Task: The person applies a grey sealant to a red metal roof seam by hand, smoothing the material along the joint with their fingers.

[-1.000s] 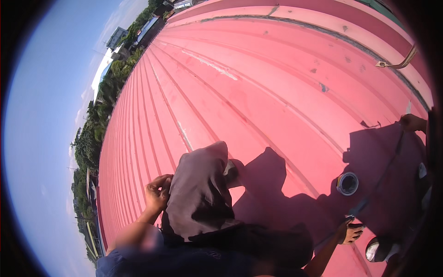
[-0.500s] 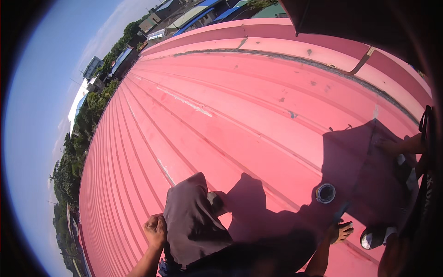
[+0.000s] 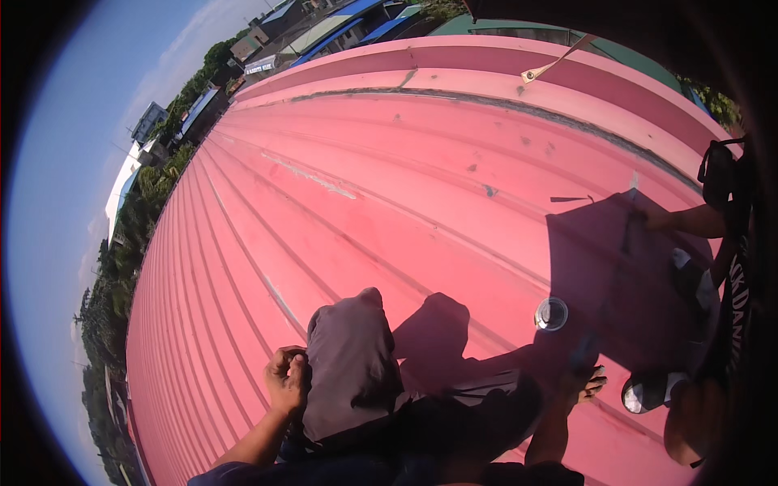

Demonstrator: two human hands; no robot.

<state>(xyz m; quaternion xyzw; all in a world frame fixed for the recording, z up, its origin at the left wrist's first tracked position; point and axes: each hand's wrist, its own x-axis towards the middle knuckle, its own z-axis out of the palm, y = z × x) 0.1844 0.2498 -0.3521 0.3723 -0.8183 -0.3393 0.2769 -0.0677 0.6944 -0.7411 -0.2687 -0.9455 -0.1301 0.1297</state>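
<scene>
My left hand (image 3: 288,379) is curled into a fist beside my raised knee (image 3: 352,356) in dark trousers; nothing shows in its fingers. Low on the right, my right hand (image 3: 587,384) is down close to the pink ribbed metal roof (image 3: 365,235), its fingers bent. Just beyond it lies a blurred blue-grey shape (image 3: 582,351), perhaps the end of something gripped; shade hides the detail. A small round open can (image 3: 551,314) with a silvery inside stands on the roof beyond that hand.
A co-worker's arm (image 3: 689,220) reaches in from the right over shaded roof; a black-and-white shoe (image 3: 644,392) is nearby. A dark canopy (image 3: 616,28) with a hanging strap (image 3: 541,71) covers the upper right. Beyond the grey seam runs a raised pink parapet (image 3: 486,55).
The view has shifted slightly, so the roof and can appear farther left. My left fist has come nearer the knee's side. The canopy's strap has swung up and left.
</scene>
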